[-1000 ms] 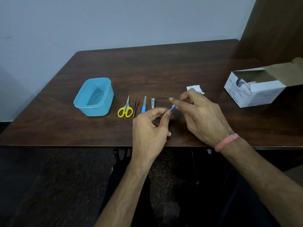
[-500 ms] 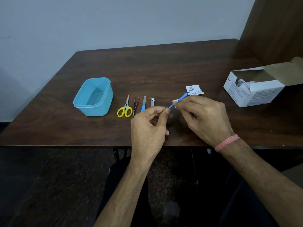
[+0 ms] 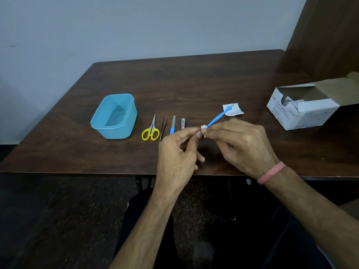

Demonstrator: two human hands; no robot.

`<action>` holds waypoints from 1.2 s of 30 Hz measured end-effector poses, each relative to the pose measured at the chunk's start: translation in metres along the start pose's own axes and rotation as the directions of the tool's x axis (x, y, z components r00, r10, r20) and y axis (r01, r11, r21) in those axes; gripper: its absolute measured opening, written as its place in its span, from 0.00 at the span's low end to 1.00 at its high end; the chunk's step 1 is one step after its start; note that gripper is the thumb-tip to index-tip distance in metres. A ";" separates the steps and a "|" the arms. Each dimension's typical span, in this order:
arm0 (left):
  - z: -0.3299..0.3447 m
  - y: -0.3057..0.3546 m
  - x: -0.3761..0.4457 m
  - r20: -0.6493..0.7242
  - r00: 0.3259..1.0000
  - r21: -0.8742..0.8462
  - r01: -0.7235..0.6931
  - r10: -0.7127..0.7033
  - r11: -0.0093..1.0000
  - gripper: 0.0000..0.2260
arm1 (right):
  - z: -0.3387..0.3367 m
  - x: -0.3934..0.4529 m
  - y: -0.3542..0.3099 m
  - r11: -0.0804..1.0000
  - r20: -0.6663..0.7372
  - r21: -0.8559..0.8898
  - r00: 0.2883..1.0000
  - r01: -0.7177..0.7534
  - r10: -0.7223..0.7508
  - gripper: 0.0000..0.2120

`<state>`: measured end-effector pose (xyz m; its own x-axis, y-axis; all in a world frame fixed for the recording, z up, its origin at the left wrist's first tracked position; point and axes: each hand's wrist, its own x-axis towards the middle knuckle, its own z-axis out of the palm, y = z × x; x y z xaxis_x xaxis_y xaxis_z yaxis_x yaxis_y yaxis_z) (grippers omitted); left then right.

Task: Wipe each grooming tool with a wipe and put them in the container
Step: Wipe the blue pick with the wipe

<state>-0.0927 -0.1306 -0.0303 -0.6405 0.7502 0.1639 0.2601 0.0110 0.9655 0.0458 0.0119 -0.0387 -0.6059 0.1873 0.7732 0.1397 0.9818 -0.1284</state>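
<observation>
My left hand (image 3: pixel 176 152) pinches the near end of a slim blue-handled tool (image 3: pixel 216 119) between thumb and forefinger. My right hand (image 3: pixel 242 144) pinches a small white wipe (image 3: pixel 203 129) round the same handle, right beside the left fingertips. The tool's thin metal tip points up and to the right, over a torn wrapper (image 3: pixel 234 110). To the left, a row lies on the table: yellow-handled scissors (image 3: pixel 150 131), tweezers (image 3: pixel 163 126), a blue-handled nail file (image 3: pixel 172 126) and a nail clipper (image 3: pixel 183 123). The open blue container (image 3: pixel 116 132) stands left of the row, with nothing seen inside.
An open white box of swabs (image 3: pixel 303 109) sits at the right end of the dark wooden table (image 3: pixel 194 84). A brown panel rises behind the box. The table's front edge runs just under my wrists.
More of the blue tool now sticks out past my right fingers, up and to the right. The wipe has come to the handle's near end. The row of tools has not moved.
</observation>
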 end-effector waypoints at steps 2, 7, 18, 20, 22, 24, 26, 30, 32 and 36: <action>-0.001 0.000 0.000 0.008 1.000 0.000 0.000 0.000 1.000 0.09 | 0.000 0.001 -0.001 1.000 0.003 0.011 1.000 -0.018 0.018 0.10; 0.000 0.001 0.000 0.008 1.000 -0.022 -0.002 0.002 1.000 0.10 | 0.000 0.006 -0.009 0.998 -0.018 0.026 0.998 -0.058 0.058 0.10; -0.001 0.002 -0.001 0.025 1.000 0.038 -0.010 0.009 0.999 0.08 | 0.000 0.001 -0.001 0.994 0.021 -0.092 0.998 -0.052 0.054 0.13; -0.001 0.002 -0.002 0.025 1.000 0.021 -0.001 0.001 1.000 0.08 | -0.001 0.002 -0.002 0.995 0.043 -0.088 0.997 -0.056 0.060 0.16; -0.001 0.002 -0.002 0.030 1.000 0.004 0.003 -0.004 1.000 0.07 | -0.002 0.003 -0.003 0.994 0.065 -0.080 0.995 -0.071 0.077 0.16; -0.001 0.000 -0.001 0.032 0.999 -0.012 0.011 -0.011 1.000 0.07 | -0.003 0.005 -0.005 0.993 0.088 -0.077 0.991 -0.095 0.101 0.15; -0.001 -0.001 0.000 0.037 0.999 -0.029 0.011 -0.010 1.000 0.07 | -0.004 0.006 -0.007 0.991 0.103 -0.079 0.988 -0.104 0.112 0.13; -0.001 0.002 -0.001 0.049 0.999 -0.053 0.013 -0.010 0.998 0.09 | -0.004 0.008 -0.008 0.990 0.129 -0.080 0.983 -0.120 0.130 0.15; -0.003 0.006 0.001 0.078 0.995 -0.095 0.061 -0.054 0.994 0.14 | -0.005 0.008 -0.009 0.989 0.119 -0.076 0.984 -0.125 0.133 0.16; -0.009 0.016 0.011 0.182 0.964 -0.160 0.223 -0.193 0.962 0.20 | -0.007 0.007 -0.011 0.998 0.106 -0.054 0.994 -0.021 0.026 0.18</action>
<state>-0.1024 -0.1277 -0.0115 -0.5362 0.8416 -0.0654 -0.0086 0.0720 0.9974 0.0457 0.0024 -0.0272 -0.6814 0.2154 0.6995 0.1947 0.9746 -0.1105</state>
